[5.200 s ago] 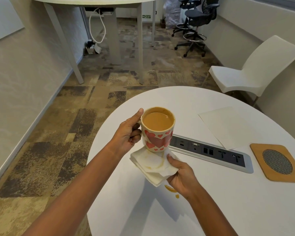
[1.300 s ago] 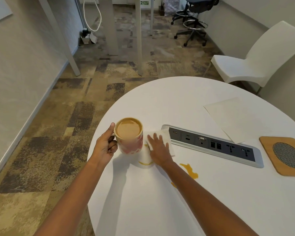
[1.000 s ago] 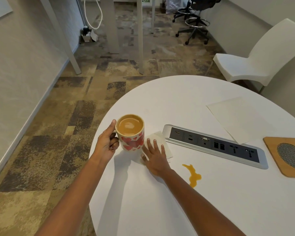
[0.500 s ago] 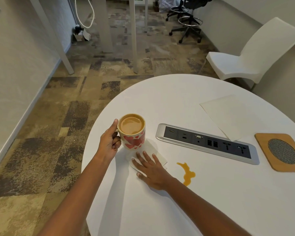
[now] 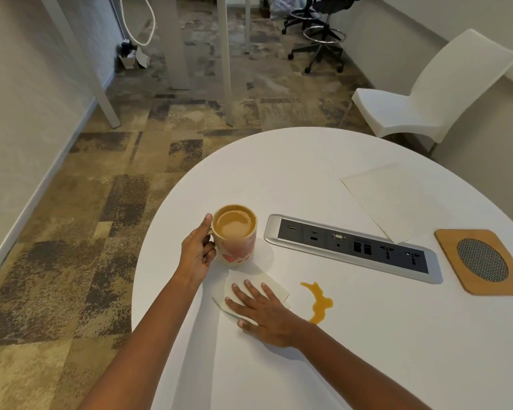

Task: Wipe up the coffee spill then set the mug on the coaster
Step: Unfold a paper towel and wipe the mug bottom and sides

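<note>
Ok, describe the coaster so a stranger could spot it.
On the white table, look past the right end of the long grey socket strip. The coaster lies there, the only wooden thing: a rounded square with a dark mesh circle in its middle.

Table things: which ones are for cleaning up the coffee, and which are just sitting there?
For the job: mug in the left hand, napkin under the right hand, coffee spill, coaster.
Just lying about: socket strip, flat paper sheet, white chair.
</note>
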The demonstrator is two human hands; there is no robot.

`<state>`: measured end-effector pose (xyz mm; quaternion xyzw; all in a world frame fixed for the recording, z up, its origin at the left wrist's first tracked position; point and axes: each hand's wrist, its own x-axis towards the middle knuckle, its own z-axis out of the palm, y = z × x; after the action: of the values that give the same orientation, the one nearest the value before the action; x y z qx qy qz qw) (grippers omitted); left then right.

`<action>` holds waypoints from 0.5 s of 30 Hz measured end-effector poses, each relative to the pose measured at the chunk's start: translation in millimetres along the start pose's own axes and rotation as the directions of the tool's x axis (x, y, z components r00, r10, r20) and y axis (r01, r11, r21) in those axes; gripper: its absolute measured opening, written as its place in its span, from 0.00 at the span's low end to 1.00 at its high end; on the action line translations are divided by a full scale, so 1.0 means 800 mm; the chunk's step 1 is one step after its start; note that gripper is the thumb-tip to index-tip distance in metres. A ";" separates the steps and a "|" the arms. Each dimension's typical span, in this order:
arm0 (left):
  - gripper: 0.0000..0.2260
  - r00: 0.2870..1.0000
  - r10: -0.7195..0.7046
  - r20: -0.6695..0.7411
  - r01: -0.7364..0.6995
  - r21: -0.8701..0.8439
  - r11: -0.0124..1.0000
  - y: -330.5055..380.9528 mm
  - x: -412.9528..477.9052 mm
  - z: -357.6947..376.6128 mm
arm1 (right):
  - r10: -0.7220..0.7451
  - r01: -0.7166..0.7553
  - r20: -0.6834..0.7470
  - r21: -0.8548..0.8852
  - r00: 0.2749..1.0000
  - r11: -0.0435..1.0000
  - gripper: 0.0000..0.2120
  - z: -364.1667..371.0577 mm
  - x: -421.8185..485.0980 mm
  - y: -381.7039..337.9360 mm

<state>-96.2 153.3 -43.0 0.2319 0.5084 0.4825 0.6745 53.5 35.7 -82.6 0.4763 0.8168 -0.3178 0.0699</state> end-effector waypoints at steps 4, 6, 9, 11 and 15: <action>0.15 1.000 0.004 0.012 -0.005 0.006 1.000 -0.007 0.003 0.002 | -0.008 0.008 0.008 0.017 1.000 1.000 0.24 0.003 -0.007 -0.002; 0.14 1.000 -0.002 0.012 0.002 0.003 1.000 -0.011 0.005 0.003 | -0.006 0.006 0.009 0.019 1.000 1.000 0.24 0.002 -0.009 -0.003; 0.14 1.000 -0.004 0.004 0.004 0.015 1.000 -0.015 0.006 0.004 | -0.005 0.005 0.017 0.021 1.000 1.000 0.24 -0.001 -0.010 -0.004; 0.14 1.000 -0.005 0.006 0.005 0.022 1.000 -0.017 0.007 0.005 | -0.007 0.007 0.022 0.023 1.000 1.000 0.24 -0.002 -0.011 -0.004; 0.14 1.000 -0.024 0.019 0.024 0.014 1.000 -0.021 0.006 0.008 | -0.017 0.017 0.031 0.032 0.999 0.999 0.23 0.001 -0.016 -0.004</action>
<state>-83.0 151.5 -56.2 0.2349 0.5081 0.4686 0.6834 57.2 25.0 -76.0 0.4654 0.8145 -0.3386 0.0723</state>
